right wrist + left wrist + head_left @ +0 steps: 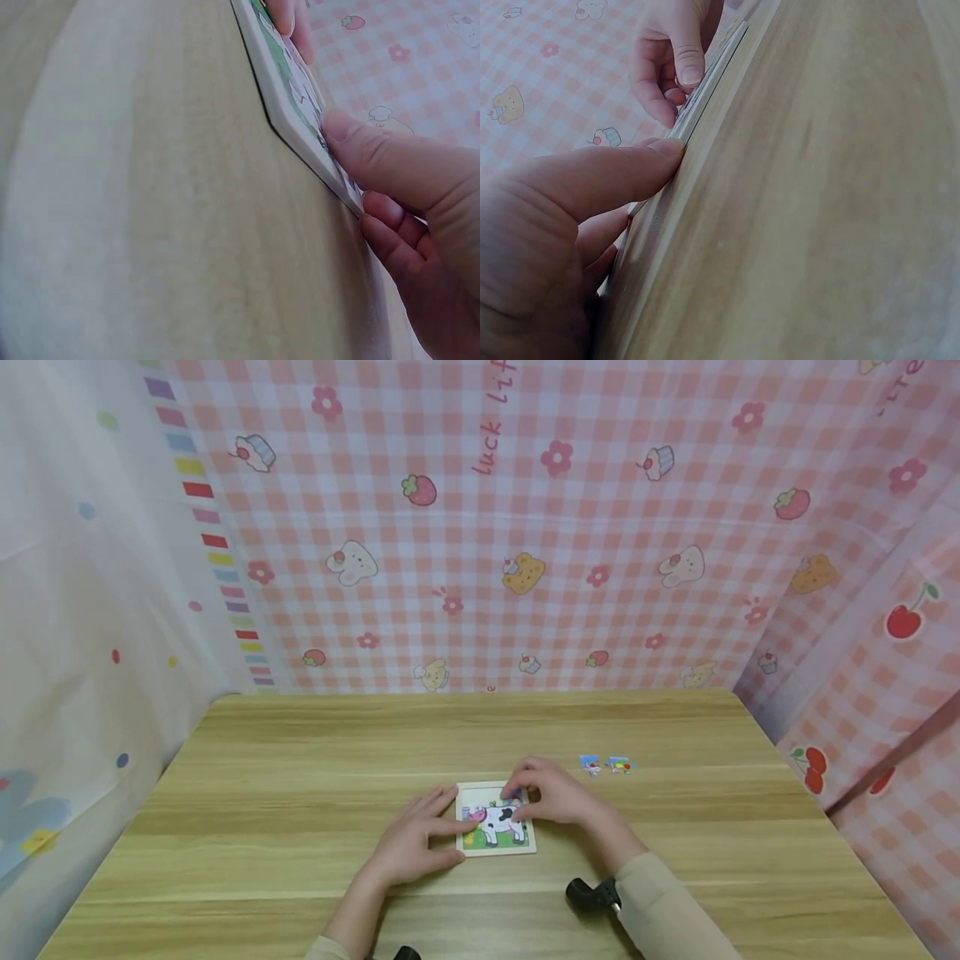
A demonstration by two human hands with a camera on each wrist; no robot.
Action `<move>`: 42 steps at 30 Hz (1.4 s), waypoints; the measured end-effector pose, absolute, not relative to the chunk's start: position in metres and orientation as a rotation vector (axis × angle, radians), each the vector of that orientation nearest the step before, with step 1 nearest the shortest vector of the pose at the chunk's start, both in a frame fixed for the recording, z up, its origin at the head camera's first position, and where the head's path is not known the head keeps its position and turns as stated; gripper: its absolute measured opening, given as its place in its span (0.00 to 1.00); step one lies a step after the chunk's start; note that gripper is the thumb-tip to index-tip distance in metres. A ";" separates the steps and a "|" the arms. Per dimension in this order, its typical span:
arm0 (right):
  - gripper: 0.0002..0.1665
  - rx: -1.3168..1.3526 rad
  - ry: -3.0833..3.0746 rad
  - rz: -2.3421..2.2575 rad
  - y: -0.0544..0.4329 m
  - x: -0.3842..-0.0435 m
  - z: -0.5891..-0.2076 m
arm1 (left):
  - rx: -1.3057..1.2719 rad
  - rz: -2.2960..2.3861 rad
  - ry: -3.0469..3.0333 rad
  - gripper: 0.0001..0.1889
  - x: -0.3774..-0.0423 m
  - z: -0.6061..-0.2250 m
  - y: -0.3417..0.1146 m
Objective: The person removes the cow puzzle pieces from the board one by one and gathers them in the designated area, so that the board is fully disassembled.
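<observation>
A square jigsaw puzzle in a pale wooden frame (497,853) lies on the table, showing a black-and-white cow (498,823) on green ground. Bare pale backing shows at its upper left. My left hand (412,839) lies along the frame's left side with extended fingers. One finger reaches onto the picture near the cow's head, and the thumb rests at the lower left corner. Over the upper right part, my right hand (553,793) has bent fingers, its thumb and index finger around a small puzzle piece (514,798). That piece is partly hidden by the fingers.
Two loose puzzle pieces, a blue-and-white one (590,765) and a multicoloured one (621,766), lie beyond the right hand. The wooden table (300,777) meets a checked cloth (487,610) at its back edge. A black device part (588,896) sticks out by the right sleeve.
</observation>
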State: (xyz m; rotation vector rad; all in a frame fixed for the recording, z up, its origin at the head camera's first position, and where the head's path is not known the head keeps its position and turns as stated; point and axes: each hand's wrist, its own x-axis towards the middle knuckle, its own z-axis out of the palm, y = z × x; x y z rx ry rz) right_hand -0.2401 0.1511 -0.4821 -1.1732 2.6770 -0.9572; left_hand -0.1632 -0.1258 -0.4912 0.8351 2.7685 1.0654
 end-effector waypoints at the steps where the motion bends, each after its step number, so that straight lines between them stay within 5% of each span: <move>1: 0.13 -1.179 2.670 -0.963 0.151 -0.240 -0.482 | 0.835 1.066 2.767 0.21 -0.163 -0.491 -0.126; 34: 0.11 -0.988 2.717 -1.018 0.148 -0.230 -0.483 | 0.837 1.070 2.762 0.21 -0.164 -0.492 -0.125; 42: 0.24 -0.974 2.744 -1.041 0.150 -0.228 -0.486 | 0.850 1.059 2.767 0.22 -0.165 -0.494 -0.126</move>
